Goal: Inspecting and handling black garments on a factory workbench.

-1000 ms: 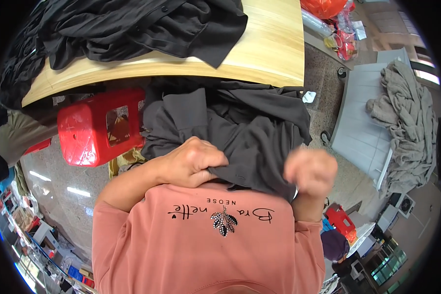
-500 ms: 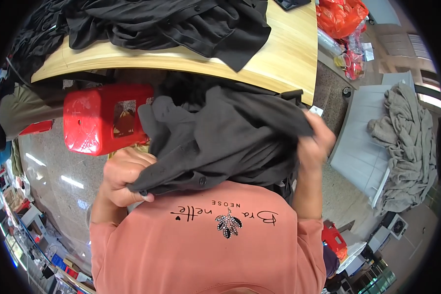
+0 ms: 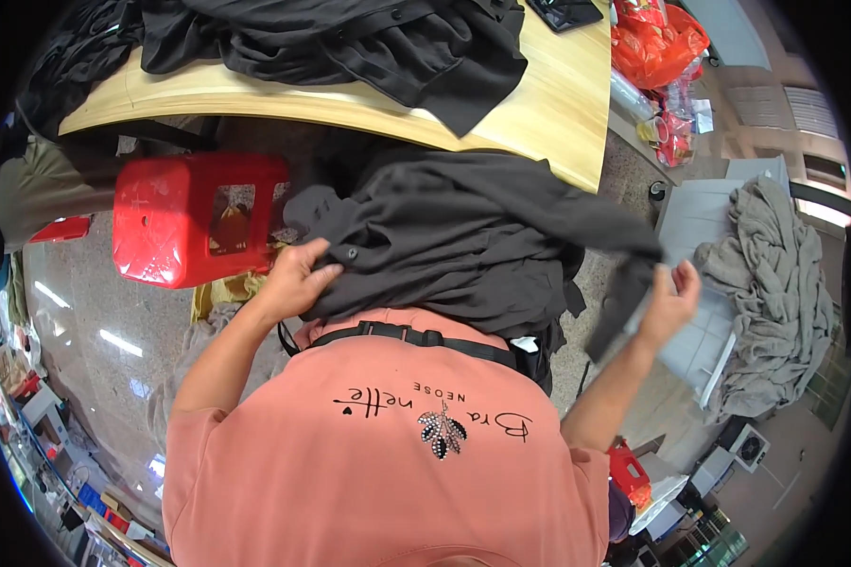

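A dark grey buttoned shirt (image 3: 463, 217) lies bunched across my lap, below the table's front edge. My left hand (image 3: 298, 279) is closed at its left edge, thumb and fingers pinching the cloth beside a button. Out to the right, my right hand (image 3: 669, 302) grips the shirt's sleeve near its end. The sleeve is stretched sideways from the body of the shirt, and some of its cloth hangs below my right hand.
Ahead stands a wooden table (image 3: 567, 104) bearing more dark garments (image 3: 350, 47) and a phone (image 3: 565, 11). A red plastic stool (image 3: 151, 222) is at left. At right are red plastic bags (image 3: 657, 47) and a grey cloth heap (image 3: 771, 293) on a light surface.
My right hand has moved outward to the right, drawing the sleeve out. My left hand has shifted forward and right along the shirt, which now lies farther from my chest.
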### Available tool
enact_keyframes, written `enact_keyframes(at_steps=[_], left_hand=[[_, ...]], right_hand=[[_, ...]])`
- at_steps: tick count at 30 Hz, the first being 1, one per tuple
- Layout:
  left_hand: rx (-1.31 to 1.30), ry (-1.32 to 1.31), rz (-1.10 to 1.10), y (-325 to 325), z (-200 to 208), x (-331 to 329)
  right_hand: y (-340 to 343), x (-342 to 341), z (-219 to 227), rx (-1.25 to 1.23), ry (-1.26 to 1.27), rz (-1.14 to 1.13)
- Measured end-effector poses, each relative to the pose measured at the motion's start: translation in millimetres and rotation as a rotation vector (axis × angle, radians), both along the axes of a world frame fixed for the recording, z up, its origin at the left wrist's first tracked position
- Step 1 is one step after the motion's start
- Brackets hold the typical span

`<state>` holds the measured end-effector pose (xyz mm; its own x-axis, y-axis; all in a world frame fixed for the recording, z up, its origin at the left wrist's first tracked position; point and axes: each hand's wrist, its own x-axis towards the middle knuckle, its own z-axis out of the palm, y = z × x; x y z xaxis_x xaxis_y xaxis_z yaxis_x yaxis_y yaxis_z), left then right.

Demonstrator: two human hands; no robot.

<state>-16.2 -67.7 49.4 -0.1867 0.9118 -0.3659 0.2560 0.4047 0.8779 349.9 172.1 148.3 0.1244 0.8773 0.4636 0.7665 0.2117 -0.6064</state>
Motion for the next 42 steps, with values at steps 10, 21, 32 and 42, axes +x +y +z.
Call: enact_keyframes(at_steps=[10, 21, 32, 42], left_hand=[[0.32, -0.373, 0.106, 4.2, 44.3, -0.5], [0.284, 0.067, 0.083, 47.1, 41.1, -4.3], [0.018, -0.675, -0.072, 78.4, 52.2, 13.0], [0.068, -0.63, 0.259, 84.8, 56.0, 16.3]], right_hand=[[-60.4, -180.0, -33.5, 0.011, -0.116, 1.443], [-55.9, -190.1, -51.7, -0.483, 0.312, 1.306], [-44.2, -180.6, -31.4, -0.091, 0.107, 1.073], [-60.7, -168.1, -34.3, 0.269, -0.039, 1.335]])
